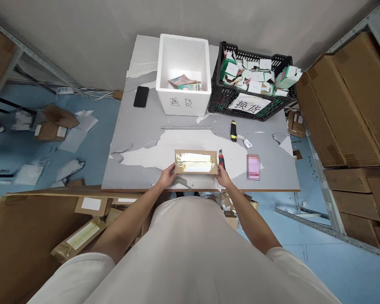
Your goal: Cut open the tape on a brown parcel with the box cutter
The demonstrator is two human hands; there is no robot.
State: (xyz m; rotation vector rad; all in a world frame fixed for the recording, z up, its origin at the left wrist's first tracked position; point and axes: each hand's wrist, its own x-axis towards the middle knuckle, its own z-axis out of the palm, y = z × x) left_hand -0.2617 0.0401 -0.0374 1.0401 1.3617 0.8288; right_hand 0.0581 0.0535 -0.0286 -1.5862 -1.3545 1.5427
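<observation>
A small brown cardboard box (180,159) with pale, torn label remains on its upper face lies level between my hands, near the table's front edge. My left hand (167,175) grips its left end, and my right hand (222,176) holds the right end. Just beyond my right fingers is a red and black utility knife (221,159). Farther back lies a yellow and black cutter (233,131), with a crumpled scrap of paper (247,143) beside it. A blurred pink item (253,167) rests on the table to the right.
At the back of the worn grey table (136,126) stand a white foam bin (183,103) with packets inside and a black crate (218,95) full of small boxes. A phone (141,96) lies left. A large carton (25,236) of parcels is at lower left; stacked cartons (342,105) fill the right.
</observation>
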